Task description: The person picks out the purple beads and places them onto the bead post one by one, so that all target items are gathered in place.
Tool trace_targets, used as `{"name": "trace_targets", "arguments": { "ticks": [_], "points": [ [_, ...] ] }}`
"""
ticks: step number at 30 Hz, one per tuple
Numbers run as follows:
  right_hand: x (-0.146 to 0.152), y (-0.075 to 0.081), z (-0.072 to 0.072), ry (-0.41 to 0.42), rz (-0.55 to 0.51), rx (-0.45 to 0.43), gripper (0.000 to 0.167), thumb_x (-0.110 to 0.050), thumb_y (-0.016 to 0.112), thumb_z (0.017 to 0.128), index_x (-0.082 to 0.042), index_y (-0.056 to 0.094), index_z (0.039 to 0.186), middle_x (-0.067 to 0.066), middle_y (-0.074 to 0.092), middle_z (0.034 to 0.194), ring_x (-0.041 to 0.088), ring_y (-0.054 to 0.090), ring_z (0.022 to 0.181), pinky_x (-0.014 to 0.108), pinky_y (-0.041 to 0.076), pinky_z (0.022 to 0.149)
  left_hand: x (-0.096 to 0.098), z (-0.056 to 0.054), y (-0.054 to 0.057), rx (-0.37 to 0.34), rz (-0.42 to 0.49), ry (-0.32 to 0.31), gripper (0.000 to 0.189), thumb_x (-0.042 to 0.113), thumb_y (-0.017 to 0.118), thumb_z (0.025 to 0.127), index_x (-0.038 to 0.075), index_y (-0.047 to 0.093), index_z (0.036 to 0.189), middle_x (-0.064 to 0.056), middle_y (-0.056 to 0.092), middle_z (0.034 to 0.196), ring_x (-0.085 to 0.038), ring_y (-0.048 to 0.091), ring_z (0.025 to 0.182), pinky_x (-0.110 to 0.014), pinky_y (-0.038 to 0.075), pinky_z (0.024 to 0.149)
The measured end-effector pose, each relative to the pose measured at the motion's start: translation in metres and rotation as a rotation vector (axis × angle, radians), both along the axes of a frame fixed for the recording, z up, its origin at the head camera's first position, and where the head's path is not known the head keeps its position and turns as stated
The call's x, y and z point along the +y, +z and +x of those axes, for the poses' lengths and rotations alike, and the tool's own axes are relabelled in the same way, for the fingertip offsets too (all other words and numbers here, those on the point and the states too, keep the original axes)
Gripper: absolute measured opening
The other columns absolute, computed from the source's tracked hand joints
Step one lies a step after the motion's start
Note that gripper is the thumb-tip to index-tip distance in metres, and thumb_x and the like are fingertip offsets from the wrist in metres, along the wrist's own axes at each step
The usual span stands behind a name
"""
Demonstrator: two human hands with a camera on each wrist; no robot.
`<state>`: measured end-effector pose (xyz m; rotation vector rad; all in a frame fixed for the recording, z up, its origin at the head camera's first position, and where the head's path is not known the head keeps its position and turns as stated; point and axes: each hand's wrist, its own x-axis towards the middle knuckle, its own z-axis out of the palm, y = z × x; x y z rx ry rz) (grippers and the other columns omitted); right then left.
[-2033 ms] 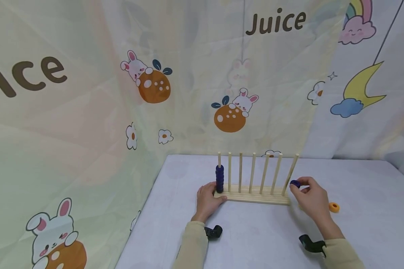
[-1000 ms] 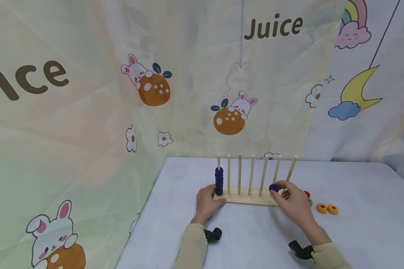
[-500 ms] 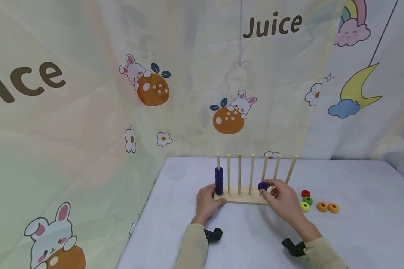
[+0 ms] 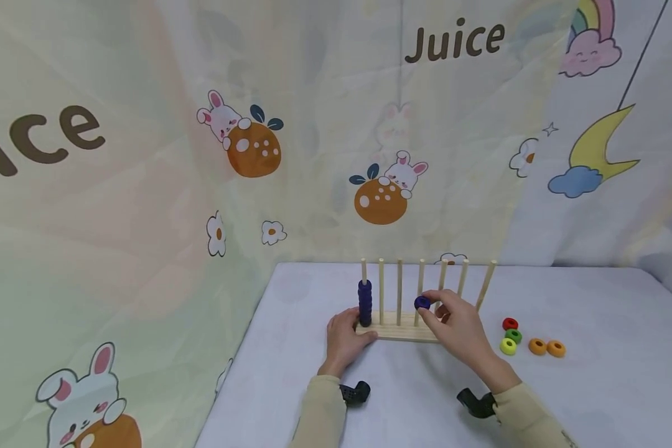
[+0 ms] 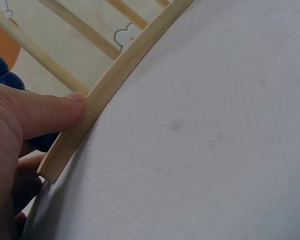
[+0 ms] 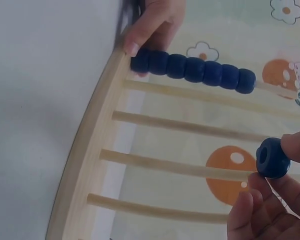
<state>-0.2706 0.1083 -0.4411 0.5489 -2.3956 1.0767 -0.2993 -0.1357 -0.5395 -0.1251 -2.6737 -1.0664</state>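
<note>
A wooden peg rack (image 4: 406,333) stands on the table, with several upright pegs on its flat base. Its leftmost peg carries a stack of dark blue beads (image 4: 364,303); the peg's tip shows above them. My left hand (image 4: 344,342) grips the rack's left end, and in the left wrist view the thumb (image 5: 55,112) lies along the base's front. Between thumb and fingertips my right hand (image 4: 459,326) pinches one blue bead (image 6: 273,158), its hole visible in the right wrist view. That bead is in front of the middle pegs, apart from the stack.
Right of the rack lie loose beads on the white-covered table (image 4: 605,373): a red bead (image 4: 510,323), a green bead (image 4: 513,336), a yellow bead (image 4: 508,346) and two orange beads (image 4: 537,346). A printed cloth (image 4: 313,155) hangs behind.
My right hand has carried the blue bead leftward from beyond the rack's right end to its middle pegs. The loose beads have come into full view. My left hand has kept its hold.
</note>
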Motion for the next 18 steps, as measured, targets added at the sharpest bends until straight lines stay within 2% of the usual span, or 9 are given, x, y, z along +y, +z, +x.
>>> {"name": "trace_targets", "arguments": {
  "ticks": [6,18],
  "points": [
    [-0.005,0.011,-0.002,0.046,-0.053,-0.041,0.029,-0.012,0.075,0.085,-0.008,0.068,0.114,0.000,0.066,0.095,0.011,0.051,0.062,0.022,0.046,0.051,0.001,0.000,0.001,0.004,-0.016,0.007,0.057,0.036,0.082,0.076,0.012,0.065,0.126,-0.002,0.065,0.126,-0.022,0.053,0.123,-0.044,0.026,0.113],
    [-0.014,0.032,-0.009,0.059,-0.026,0.008,0.029,-0.014,0.075,0.086,-0.008,0.068,0.113,0.002,0.067,0.098,0.010,0.053,0.062,0.022,0.049,0.052,0.000,0.000,0.002,0.017,-0.015,0.006,0.058,0.035,0.082,0.076,0.010,0.065,0.125,-0.004,0.065,0.127,-0.024,0.052,0.124,-0.045,0.026,0.113]
  ]
}}
